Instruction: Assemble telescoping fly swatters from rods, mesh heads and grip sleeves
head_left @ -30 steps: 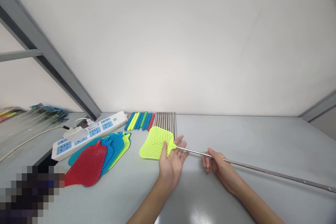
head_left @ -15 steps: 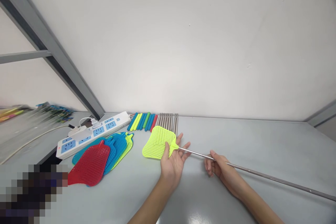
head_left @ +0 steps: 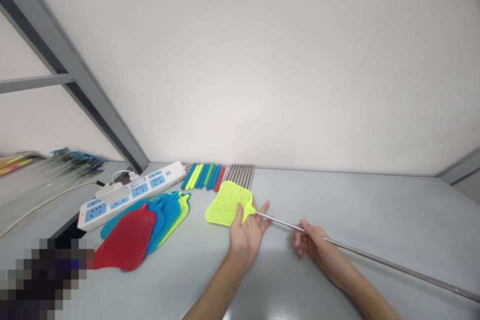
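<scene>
from where i stand, the person has both hands out over the grey bench [head_left: 356, 210], working on a yellow-green mesh swatter head [head_left: 228, 204] and a long metal rod [head_left: 397, 264]. the swatter head is near the middle, its wide end pointing left and its narrow neck meeting the thin tip of the rod. the left hand [head_left: 245, 237] is palm up beneath the neck; its thumb presses on the mesh near the neck, while the other fingers fan out loosely behind, past the thin tip. the right hand [head_left: 315, 241] has the rod lightly pinched, thumb along the top and fingers curled in below. from there the rod slants down to the right, growing thicker, and runs out of sight.

behind the swatter head, by the white wall [head_left: 262, 90], a row of metal rods [head_left: 243, 174] lies side by side, next to coloured tubes [head_left: 204, 176] in blue, yellow, green and red. further left, a red swatter head [head_left: 129, 240] lies on top of several blue swatter heads [head_left: 170, 210], with yellow-green mesh showing at the pile's right edge. just behind the pile, a white power strip [head_left: 174, 172] lies at an angle with plugs in it.
</scene>
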A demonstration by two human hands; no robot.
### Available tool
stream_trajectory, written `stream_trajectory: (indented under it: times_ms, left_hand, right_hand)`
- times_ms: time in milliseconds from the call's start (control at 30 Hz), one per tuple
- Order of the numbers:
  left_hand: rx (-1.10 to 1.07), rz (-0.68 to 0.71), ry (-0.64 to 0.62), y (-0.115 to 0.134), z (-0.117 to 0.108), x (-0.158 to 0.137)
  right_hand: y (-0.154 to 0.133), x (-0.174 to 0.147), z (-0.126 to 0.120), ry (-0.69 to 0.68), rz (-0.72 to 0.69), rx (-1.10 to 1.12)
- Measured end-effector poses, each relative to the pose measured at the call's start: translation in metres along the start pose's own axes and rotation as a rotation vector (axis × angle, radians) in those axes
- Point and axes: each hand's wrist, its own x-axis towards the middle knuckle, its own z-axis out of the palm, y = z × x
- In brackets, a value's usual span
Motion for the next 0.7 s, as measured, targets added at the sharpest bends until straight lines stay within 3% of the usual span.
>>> stream_trajectory:
  times_ms: [267,467,700]
  left_hand:
    - [0.153,-0.004,-0.044,0.000,0.001,-0.003]
    - [0.411,0.101,0.067,-0.007,0.000,-0.011]
    - [0.468,0.091,0.037,-0.010,0.000,-0.017]
  right_hand:
    - [-0.002,0.000,0.000,0.005,0.000,0.043]
    - [-0.004,-0.002,0.001,-0.036,-0.010,0.122]
    - [-0.004,-0.003,-0.001,-0.090,0.053,0.172]
